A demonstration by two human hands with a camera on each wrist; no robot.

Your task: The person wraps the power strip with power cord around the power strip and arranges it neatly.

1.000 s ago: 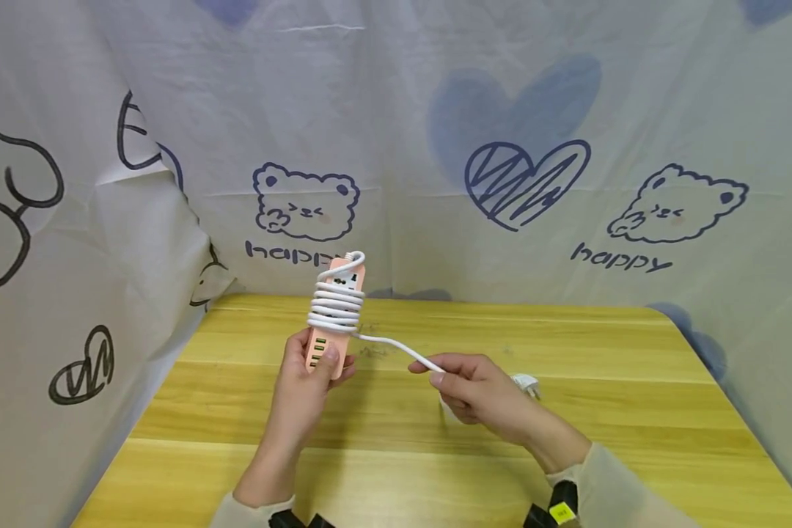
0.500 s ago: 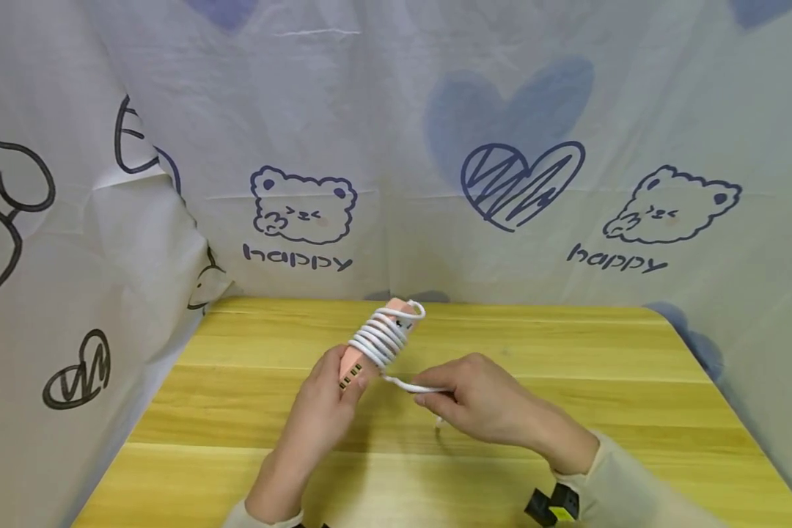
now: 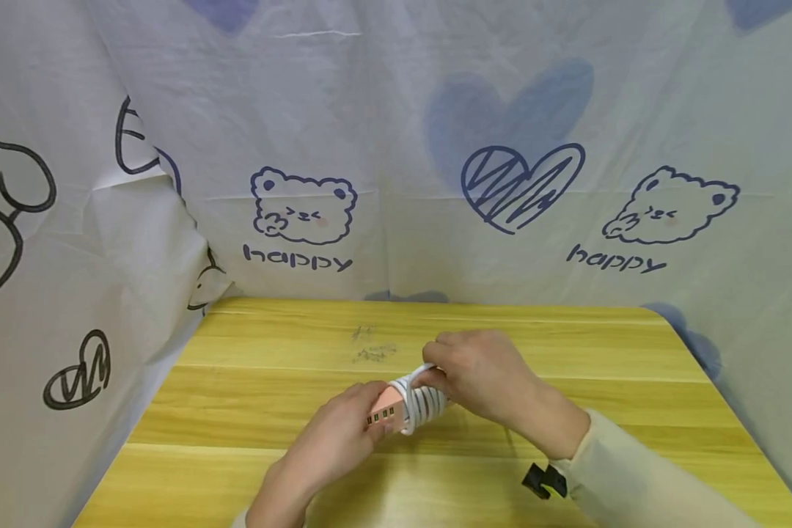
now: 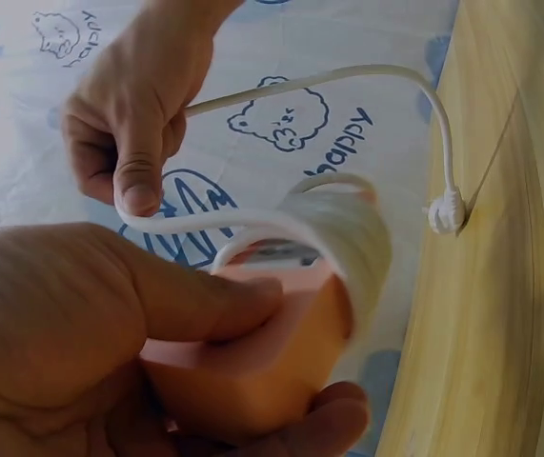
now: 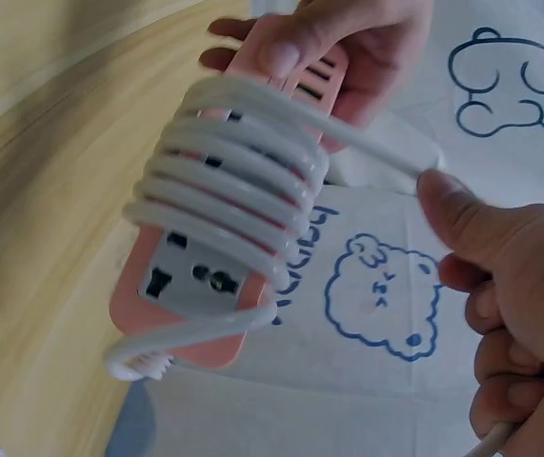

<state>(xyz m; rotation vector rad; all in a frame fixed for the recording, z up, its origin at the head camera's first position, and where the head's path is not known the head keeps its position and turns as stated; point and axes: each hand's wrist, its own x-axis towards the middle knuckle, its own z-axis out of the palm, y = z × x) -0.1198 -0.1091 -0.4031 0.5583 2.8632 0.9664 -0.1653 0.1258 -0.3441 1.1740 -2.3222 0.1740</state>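
A pink power strip (image 3: 386, 408) with a row of USB ports is gripped at its USB end by my left hand (image 3: 339, 433), thumb on one face. Its white cord (image 5: 224, 176) lies wound round the strip in several turns. My right hand (image 3: 485, 374) pinches the cord between thumb and fingers beside the coil. In the left wrist view the rest of the cord (image 4: 348, 72) runs from the right hand down to a white plug (image 4: 446, 211) close to the table surface. Sockets (image 5: 192, 271) show past the coil in the right wrist view.
The yellow wooden table (image 3: 251, 411) bears grey scuff marks (image 3: 374, 353). Behind it and along the left hangs a pale cloth (image 3: 396, 110) printed with bears, hearts and the word happy. A black wrist device (image 3: 544, 481) sits at the right sleeve.
The strip has come down and to the right, tilting from nearly upright toward level. My right hand has brought the cord in from the side and up over the strip.
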